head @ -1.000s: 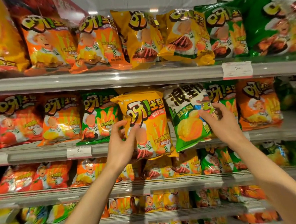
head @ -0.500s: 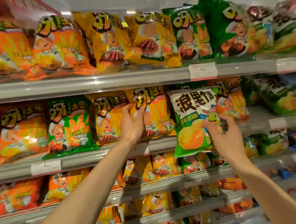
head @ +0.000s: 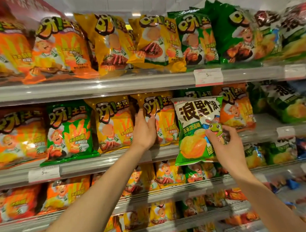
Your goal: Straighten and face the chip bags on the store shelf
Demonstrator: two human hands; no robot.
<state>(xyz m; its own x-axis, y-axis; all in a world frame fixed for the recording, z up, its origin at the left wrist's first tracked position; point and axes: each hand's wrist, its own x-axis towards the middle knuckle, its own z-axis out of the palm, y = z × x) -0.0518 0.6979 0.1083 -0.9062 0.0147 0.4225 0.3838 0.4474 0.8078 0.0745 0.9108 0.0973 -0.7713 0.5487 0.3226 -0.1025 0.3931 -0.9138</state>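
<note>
My left hand point(head: 144, 129) rests on the left edge of a yellow chip bag point(head: 164, 118) that stands upright on the second shelf point(head: 104, 160), thumb on its front and fingers at its side. Another yellow bag point(head: 113, 125) stands just left of it. My right hand point(head: 223, 143) grips the lower right part of a white-and-green chip bag point(head: 194, 129), held in front of the shelf edge, label facing me. Behind it an orange bag point(head: 237, 109) and part of a green bag point(head: 194, 93) show.
The top shelf point(head: 111, 86) carries orange, yellow and green bags, some leaning. Price tags point(head: 208, 76) clip to the shelf rails. A green bag point(head: 70, 131) and an orange one point(head: 21, 138) stand further left. Lower shelves point(head: 171, 188) hold smaller bags. Mixed green and blue bags point(head: 291, 105) sit right.
My left hand pushed the yellow bag back onto the second shelf, where it now stands upright. My right hand lowered the white-and-green bag slightly. The view shifted right.
</note>
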